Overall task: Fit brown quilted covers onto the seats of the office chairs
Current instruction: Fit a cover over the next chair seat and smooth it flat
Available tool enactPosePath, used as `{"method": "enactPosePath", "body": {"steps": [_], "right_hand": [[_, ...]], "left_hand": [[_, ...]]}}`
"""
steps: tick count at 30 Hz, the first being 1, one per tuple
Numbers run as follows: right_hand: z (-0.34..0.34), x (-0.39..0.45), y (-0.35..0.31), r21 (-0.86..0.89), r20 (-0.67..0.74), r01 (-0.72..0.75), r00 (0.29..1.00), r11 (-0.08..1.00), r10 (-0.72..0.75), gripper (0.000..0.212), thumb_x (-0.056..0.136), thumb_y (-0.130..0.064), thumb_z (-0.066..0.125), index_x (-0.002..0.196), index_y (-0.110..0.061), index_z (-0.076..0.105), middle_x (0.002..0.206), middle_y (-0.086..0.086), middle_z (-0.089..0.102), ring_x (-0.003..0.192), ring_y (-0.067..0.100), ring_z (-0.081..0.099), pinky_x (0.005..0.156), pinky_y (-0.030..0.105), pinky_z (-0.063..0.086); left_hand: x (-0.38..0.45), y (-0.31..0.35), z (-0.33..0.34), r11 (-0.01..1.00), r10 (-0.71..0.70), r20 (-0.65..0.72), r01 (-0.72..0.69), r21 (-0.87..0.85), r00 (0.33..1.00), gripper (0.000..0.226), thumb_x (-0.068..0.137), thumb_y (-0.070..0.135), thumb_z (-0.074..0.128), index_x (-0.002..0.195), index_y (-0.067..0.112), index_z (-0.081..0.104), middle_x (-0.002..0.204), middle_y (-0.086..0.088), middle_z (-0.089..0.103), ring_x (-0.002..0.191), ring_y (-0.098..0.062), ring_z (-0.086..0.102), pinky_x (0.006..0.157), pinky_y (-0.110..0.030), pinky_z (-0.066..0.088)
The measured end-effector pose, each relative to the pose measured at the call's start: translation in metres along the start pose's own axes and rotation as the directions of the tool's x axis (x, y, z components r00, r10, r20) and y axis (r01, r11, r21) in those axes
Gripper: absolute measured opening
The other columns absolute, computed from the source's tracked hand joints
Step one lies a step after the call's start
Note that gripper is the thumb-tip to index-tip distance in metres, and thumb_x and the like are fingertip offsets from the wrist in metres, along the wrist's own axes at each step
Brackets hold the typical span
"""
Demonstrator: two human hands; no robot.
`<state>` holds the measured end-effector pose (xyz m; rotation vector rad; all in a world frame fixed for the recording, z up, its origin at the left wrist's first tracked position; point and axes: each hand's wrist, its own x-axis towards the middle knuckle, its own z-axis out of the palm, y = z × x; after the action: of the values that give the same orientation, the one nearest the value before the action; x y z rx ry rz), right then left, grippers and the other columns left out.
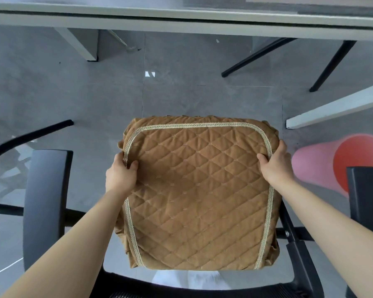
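A brown quilted cover (199,190) with pale braided trim lies spread over the seat of a black office chair, seen from above and behind the backrest. My left hand (122,172) pinches the cover's left edge at the trim. Over on the right edge, my right hand (275,163) grips the cover, fingers curled over the side. The chair's left armrest (45,201) and right armrest (366,194) flank the seat. The seat itself is hidden under the cover.
A grey desk edge (181,22) runs across the top, with black legs (329,65) and a white leg (78,43) below it. A white bar (332,108) sits at right. A pink and red blurred shape (332,160) lies beside the right armrest. Floor is grey tile.
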<state>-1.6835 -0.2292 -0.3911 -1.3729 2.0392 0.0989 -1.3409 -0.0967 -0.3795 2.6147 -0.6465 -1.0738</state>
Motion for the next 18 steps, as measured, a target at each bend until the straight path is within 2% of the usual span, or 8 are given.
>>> {"method": "enactPosePath", "body": {"steps": [3,5,7,11,14,16,18], "right_hand": [[-0.001,-0.002,0.004,-0.026,-0.011,0.016,1.0,1.0,-0.016,0.076,0.094,-0.029,0.055,0.152,-0.012,0.008,0.14,0.028,0.039,0.122,0.046,0.047,0.099,0.049,0.039],[-0.001,-0.004,0.007,-0.05,-0.009,0.039,0.999,0.998,-0.039,0.076,0.095,-0.029,0.054,0.152,-0.011,0.007,0.14,0.028,0.04,0.121,0.045,0.048,0.098,0.048,0.04],[-0.001,-0.006,0.007,-0.093,-0.007,0.069,0.998,0.993,-0.07,0.076,0.096,-0.027,0.052,0.153,-0.009,0.006,0.143,0.028,0.036,0.124,0.045,0.045,0.099,0.048,0.039],[-0.003,-0.014,-0.003,-0.249,0.013,0.144,0.989,0.958,-0.145,0.077,0.092,-0.016,0.052,0.152,-0.004,0.005,0.151,0.031,0.021,0.132,0.049,0.034,0.105,0.051,0.035],[-0.01,-0.036,-0.015,-0.313,0.111,0.25,0.968,0.916,-0.226,0.082,0.091,-0.018,0.055,0.152,-0.006,0.002,0.149,0.031,0.023,0.132,0.048,0.035,0.103,0.051,0.037],[-0.02,-0.061,-0.029,-0.271,0.184,0.283,0.953,0.92,-0.238,0.079,0.095,-0.026,0.052,0.153,-0.007,0.002,0.149,0.028,0.029,0.132,0.043,0.038,0.104,0.049,0.036],[-0.03,-0.087,-0.041,-0.217,0.212,0.331,0.934,0.918,-0.286,0.075,0.096,-0.028,0.051,0.153,-0.007,0.007,0.149,0.024,0.033,0.135,0.039,0.036,0.109,0.048,0.032]], "left_hand": [[-0.004,-0.01,0.003,0.995,0.058,0.063,-0.062,0.072,0.996,0.056,0.1,0.029,0.046,0.152,0.022,0.026,0.132,-0.019,0.058,0.117,-0.042,0.054,0.091,-0.042,0.044],[-0.004,-0.014,0.005,0.991,0.064,0.084,-0.073,0.108,0.994,0.064,0.101,0.031,0.043,0.156,0.025,0.013,0.141,-0.018,0.052,0.121,-0.043,0.052,0.096,-0.045,0.043],[-0.005,-0.015,0.007,0.989,0.066,0.072,-0.075,0.125,0.995,0.066,0.101,0.031,0.042,0.157,0.023,0.007,0.149,-0.016,0.043,0.126,-0.043,0.048,0.099,-0.046,0.041],[-0.016,-0.01,0.009,0.984,0.04,0.043,-0.047,0.171,0.998,0.067,0.1,0.026,0.037,0.157,0.016,0.002,0.163,-0.008,0.019,0.135,-0.039,0.041,0.103,-0.047,0.038],[-0.041,-0.005,0.004,0.98,-0.004,0.095,-0.015,0.199,0.995,0.075,0.095,0.016,0.04,0.157,0.018,-0.001,0.166,-0.002,0.005,0.143,-0.033,0.03,0.109,-0.046,0.035],[-0.063,-0.004,-0.008,0.973,-0.029,0.158,-0.008,0.231,0.987,0.076,0.093,0.015,0.043,0.157,0.021,0.002,0.166,0.001,0.002,0.145,-0.031,0.027,0.111,-0.046,0.036],[-0.085,-0.003,-0.02,0.975,-0.036,0.242,-0.019,0.221,0.969,0.073,0.093,0.016,0.045,0.157,0.021,0.01,0.165,-0.001,0.013,0.141,-0.03,0.036,0.106,-0.046,0.042]]}}
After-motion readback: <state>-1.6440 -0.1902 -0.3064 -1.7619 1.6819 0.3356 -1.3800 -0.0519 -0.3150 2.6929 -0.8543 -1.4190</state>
